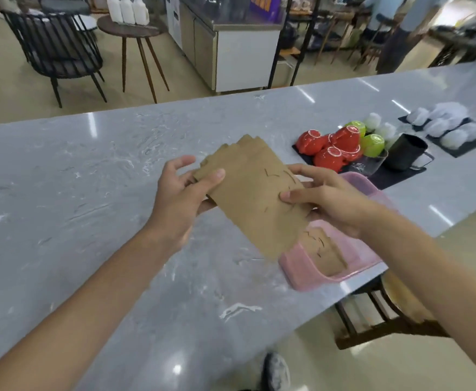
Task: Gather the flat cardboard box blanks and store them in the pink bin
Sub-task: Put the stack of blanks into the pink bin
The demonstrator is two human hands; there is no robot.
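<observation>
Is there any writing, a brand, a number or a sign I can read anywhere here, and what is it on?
None can be read.
Purple panel with orange shapes at the back counter: perhaps lettering, too blurred to read.
Stack of flat brown cardboard blanks held by the left hand and right hand: only dark cut lines, no text.
Pink plastic bin: no label visible.
White bottles on the round side table: no readable label.

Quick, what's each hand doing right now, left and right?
Left hand: closed on the stack of cardboard blanks, gripping its left edge.
Right hand: closed on the same stack, above the pink bin.
</observation>
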